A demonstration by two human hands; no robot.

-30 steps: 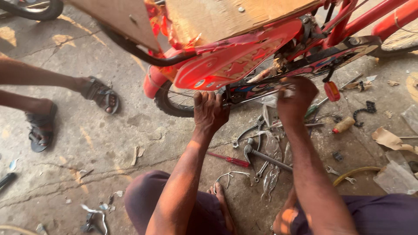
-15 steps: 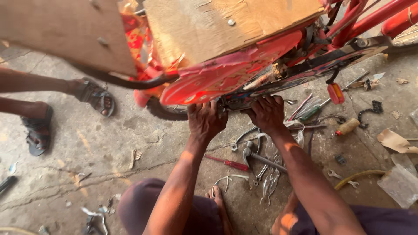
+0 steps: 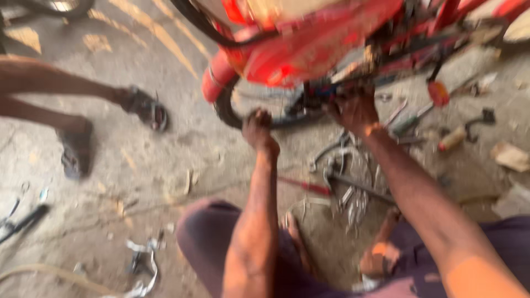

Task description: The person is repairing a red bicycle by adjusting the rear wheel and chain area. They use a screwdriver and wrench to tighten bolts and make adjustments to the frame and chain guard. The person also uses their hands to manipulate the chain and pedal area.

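Two hands are up under the red bike. My left hand (image 3: 258, 128) is closed in a fist on the black tyre (image 3: 226, 107) of the small wheel below the red fender (image 3: 309, 52), its fingers (image 3: 259, 117) curled tight against the rubber. My right hand (image 3: 353, 107) is pressed up into the dark parts at the frame's underside (image 3: 331, 88); motion blur hides its fingers, so I cannot tell whether they grip anything or only push.

Outward from there: a spread of metal tools (image 3: 348, 182) lies on the concrete floor (image 3: 165, 165) just below the right hand, a red-handled screwdriver (image 3: 306, 186) beside them. A second person's sandalled feet (image 3: 143, 107) stand well apart at the left.

Judgement: the step in hand looks like steadying the wheel with the left hand while the right works a fitting under the frame. The next move calls for a firm hold on the tyre so the wheel does not turn, and a clear sight of the fitting before any force goes on it.

Against the frame half a second back: the left hand has dropped from the frame's underside to the tyre, the two hands are now apart, and the view has shifted right and blurred
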